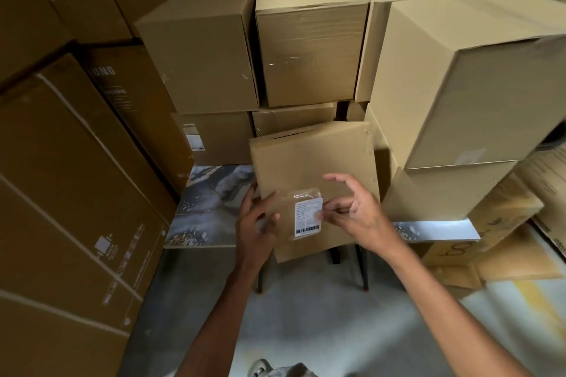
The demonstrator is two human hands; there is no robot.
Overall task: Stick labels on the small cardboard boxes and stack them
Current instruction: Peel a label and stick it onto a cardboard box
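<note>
A small cardboard box [309,159] is tilted toward me at the front edge of a marble-patterned table [211,205], overhanging it. A white barcode label [307,216] under clear tape lies on the box's facing side. My left hand [255,220] grips the box's lower left edge, thumb on its face. My right hand [356,208] pinches the label's right edge between thumb and forefinger, the other fingers spread above it. Stacked small boxes [309,49] stand behind on the table.
Tall brown appliance cartons [70,180] wall in the left side. More stacked boxes [465,79] rise at the right, with flattened cardboard [505,251] below them. Black table legs [363,266] stand on the grey concrete floor under the box.
</note>
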